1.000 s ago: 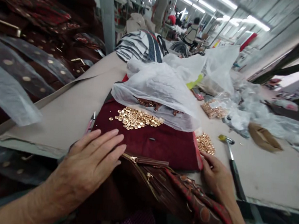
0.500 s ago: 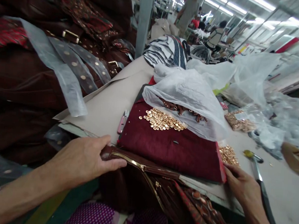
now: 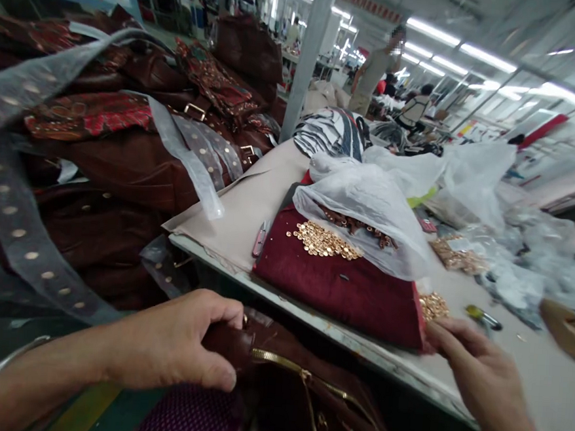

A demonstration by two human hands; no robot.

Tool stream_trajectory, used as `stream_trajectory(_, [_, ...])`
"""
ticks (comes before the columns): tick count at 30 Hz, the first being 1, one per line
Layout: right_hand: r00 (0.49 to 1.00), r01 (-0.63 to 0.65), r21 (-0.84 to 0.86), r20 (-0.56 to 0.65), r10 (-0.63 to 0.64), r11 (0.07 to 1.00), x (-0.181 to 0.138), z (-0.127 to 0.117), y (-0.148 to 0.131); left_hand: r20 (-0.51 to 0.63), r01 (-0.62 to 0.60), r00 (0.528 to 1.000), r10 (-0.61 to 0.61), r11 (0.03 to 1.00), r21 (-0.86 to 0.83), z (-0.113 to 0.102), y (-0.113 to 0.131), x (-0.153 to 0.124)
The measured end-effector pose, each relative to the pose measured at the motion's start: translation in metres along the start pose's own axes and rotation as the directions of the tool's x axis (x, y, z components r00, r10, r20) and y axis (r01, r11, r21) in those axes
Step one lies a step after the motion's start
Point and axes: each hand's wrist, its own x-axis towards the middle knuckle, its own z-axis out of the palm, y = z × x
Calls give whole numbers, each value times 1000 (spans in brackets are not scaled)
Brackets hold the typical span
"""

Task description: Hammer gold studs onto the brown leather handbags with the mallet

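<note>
Head view: left hand [image 3: 175,342] pinches near bag [image 3: 285,396]; right hand [image 3: 483,370] touches maroon pad [image 3: 345,305], can't tell if gripping. Support bag's weight.

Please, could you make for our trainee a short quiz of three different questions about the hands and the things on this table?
1. True or false: both the left hand and the right hand grip the brown bag.
2. Where do the small pink-handled snips lie?
a) on top of the dark red cloth
b) beside the left edge of the cloth
c) inside the white plastic bag
3. Fill the gap: on the cloth, in front of the white plastic bag, lies a heap of small ____.

Key:
1. False: only the left hand grips it; the right hand is at the cloth's right edge.
2. b
3. gold-coloured pieces
</note>
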Motion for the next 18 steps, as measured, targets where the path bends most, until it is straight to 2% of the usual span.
stream_trajectory(1, [993, 74, 19, 92, -76, 997, -12, 12, -20, -27, 7, 1000, -6, 999, 38, 5, 7, -1])
stream_trajectory(3, [945, 162, 104, 271, -184, 981, -40, 37, -59, -51, 26, 998, -20, 993, 111, 15, 20, -2])
stream_trajectory(5, [870, 106, 240, 448, -207, 965, -67, 63, -91, -47, 6, 999, 2, 988, 155, 24, 29, -2])
stream_trajectory(8, [713, -20, 358, 660, -238, 933, -98, 92, -118, -28, -98, 994, 103, 985, 141, 36, 31, 3])
stream_trajectory(9, [673, -26, 366, 694, -255, 930, -105, 98, -121, -40, -125, 990, 132, 982, 143, 39, 29, 5])
stream_trajectory(11, [638, -1, 364, 718, -280, 931, -115, 107, -123, -92, -145, 982, 163, 974, 171, 45, 25, 9])
stream_trajectory(14, [634, 44, 362, 710, -306, 931, -121, 111, -120, -127, -151, 975, 181, 964, 217, 50, 23, 10])
stream_trajectory(18, [654, 253, 338, 631, -418, 906, -126, 110, -118, -110, -172, 972, 206, 949, 263, 53, 25, 8])
